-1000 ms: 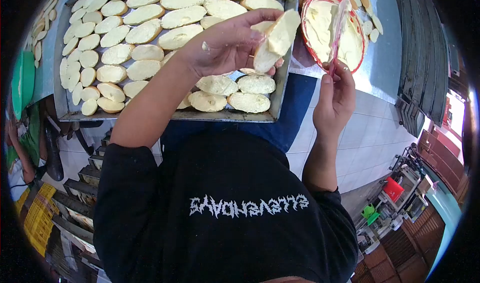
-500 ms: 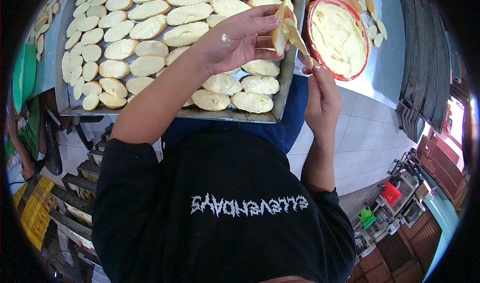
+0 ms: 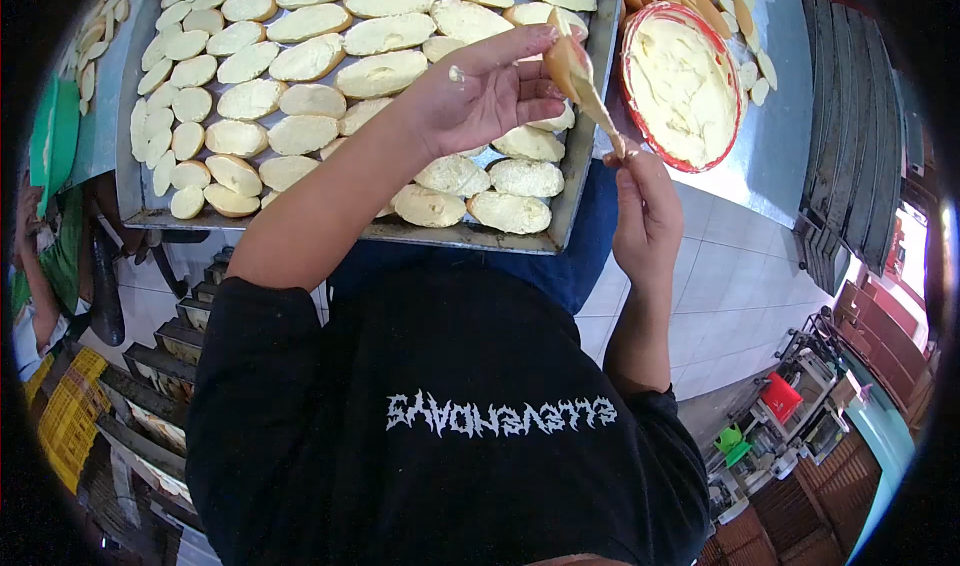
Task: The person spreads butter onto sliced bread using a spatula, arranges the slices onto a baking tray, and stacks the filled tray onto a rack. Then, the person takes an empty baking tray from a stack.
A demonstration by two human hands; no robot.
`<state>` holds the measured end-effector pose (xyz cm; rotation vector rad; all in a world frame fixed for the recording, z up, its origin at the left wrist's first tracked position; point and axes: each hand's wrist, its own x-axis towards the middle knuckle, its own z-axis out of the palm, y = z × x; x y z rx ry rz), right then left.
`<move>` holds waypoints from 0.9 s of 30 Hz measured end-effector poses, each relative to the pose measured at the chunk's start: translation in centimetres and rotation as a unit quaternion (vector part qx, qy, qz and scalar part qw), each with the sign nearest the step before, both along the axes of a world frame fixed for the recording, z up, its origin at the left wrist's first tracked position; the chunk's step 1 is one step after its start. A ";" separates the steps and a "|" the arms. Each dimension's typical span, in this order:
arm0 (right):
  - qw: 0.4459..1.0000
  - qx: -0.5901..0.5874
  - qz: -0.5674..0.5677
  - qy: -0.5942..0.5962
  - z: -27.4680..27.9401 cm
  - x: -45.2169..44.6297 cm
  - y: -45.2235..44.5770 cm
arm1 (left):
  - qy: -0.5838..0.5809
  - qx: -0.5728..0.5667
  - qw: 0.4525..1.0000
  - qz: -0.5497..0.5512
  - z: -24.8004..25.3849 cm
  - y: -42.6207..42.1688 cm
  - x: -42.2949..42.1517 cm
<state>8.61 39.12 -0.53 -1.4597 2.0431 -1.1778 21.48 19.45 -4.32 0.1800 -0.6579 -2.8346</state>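
Note:
My left hand (image 3: 490, 91) pinches a slice of bread (image 3: 568, 66) by its end, between thumb and fingertips, above the tray's right side. The slice stands tilted, its brown crust partly facing me. In my right hand (image 3: 645, 206) is the handle of a thin spreading knife (image 3: 600, 114) coated in pale cream. Its blade lies against or just behind the slice; its tip is hidden. Below both hands is a metal tray (image 3: 567, 201) with rows of oval bread slices (image 3: 428, 206) covered in cream. A red-rimmed tub of pale cream (image 3: 685, 91) stands right of the knife.
Plain bread slices (image 3: 712, 16) lie heaped behind the tub on the metal table (image 3: 785, 116). Dark stacked trays (image 3: 850, 126) stand at the right. At the far left are a green basin (image 3: 52, 146), another person's arm (image 3: 40, 291) and a yellow crate (image 3: 72, 416).
The slice and knife have turned more edge-on, and the slice sits slightly lower. My left fingers have shifted around it. The whole view has moved a little.

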 end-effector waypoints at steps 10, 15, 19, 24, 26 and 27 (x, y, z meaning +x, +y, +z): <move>0.997 -0.019 0.035 0.058 2.3 0.0 0.9 | -0.026 0.075 0.997 0.017 0.9 -0.3 0.2; 1.000 -0.026 -0.008 0.014 1.7 0.5 0.0 | -0.002 0.110 0.994 -0.002 0.9 -0.4 0.4; 0.996 0.000 0.069 0.060 2.7 0.6 0.3 | -0.012 0.065 0.998 0.018 1.1 -0.3 0.4; 0.999 -0.045 0.017 -0.017 2.2 0.6 0.6 | -0.029 0.081 0.996 0.023 1.3 -0.1 0.4; 0.998 -0.038 -0.017 -0.053 2.0 0.7 0.5 | 0.007 0.097 0.995 -0.010 0.7 -0.4 0.6; 0.996 -0.035 -0.034 -0.070 1.8 0.8 0.5 | 0.024 0.106 0.994 -0.027 0.4 -0.5 0.7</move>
